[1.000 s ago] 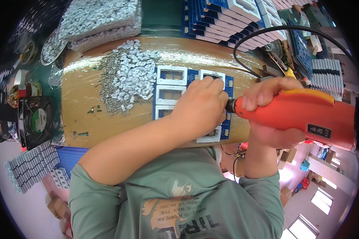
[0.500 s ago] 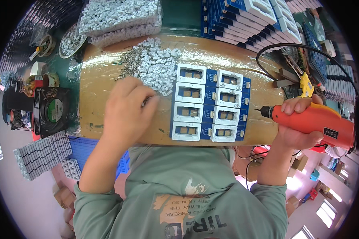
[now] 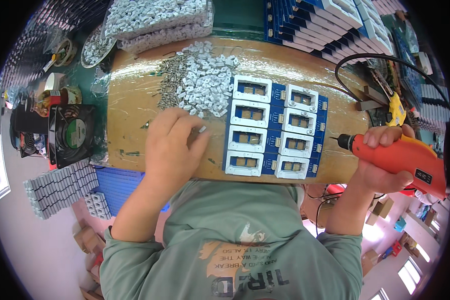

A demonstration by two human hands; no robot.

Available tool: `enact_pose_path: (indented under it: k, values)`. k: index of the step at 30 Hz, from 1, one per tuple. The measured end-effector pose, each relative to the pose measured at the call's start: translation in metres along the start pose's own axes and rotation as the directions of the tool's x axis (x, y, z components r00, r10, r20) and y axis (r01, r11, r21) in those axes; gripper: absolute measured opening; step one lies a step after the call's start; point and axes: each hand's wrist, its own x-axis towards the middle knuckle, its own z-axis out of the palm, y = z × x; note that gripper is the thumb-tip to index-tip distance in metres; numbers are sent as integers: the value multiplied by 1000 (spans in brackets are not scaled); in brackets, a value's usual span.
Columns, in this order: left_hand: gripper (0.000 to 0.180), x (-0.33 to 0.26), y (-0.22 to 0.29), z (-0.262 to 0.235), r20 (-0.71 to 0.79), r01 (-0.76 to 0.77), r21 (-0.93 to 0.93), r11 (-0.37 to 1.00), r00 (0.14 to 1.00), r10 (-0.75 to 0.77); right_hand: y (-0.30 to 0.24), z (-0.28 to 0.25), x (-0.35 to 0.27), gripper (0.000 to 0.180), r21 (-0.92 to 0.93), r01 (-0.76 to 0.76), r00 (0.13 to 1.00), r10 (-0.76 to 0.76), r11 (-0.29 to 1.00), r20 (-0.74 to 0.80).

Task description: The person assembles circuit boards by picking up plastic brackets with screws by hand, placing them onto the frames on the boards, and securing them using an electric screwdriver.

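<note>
Pinching left hand: grasping a small pale piece over glossy brown tabletop
Screws: slim, metallic, heaped
Clips: chunky, white, piled beside screws
Board: flat, blue, bearing white rectangular frames in two columns
Right hand: wrapped round a smooth red driver

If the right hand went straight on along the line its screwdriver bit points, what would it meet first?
Probably the right edge of the blue board panel, with the right hand's electric screwdriver leading; its height is unclear, so it might pass above.
</note>
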Motion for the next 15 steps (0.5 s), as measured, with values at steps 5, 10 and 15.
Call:
enact_pose_path:
  k: [5, 10, 15]
  values:
    - [15, -10, -4, 2, 4, 2, 31, 1000, 1000, -2, 3, -3, -1, 98, -20, 9, 1000, -9, 1000, -15]
    - [17, -10, 2, -1, 9, 14, -36, 999, 1000, -14, 2, -4, 2, 98, -5, 5, 1000, -5, 1000, 7]
    - [13, -1, -3, -6, 5, 39, -68, 997, 999, -39, -1, -4, 3, 99, 10, 2, 1000, -2, 1000, 29]
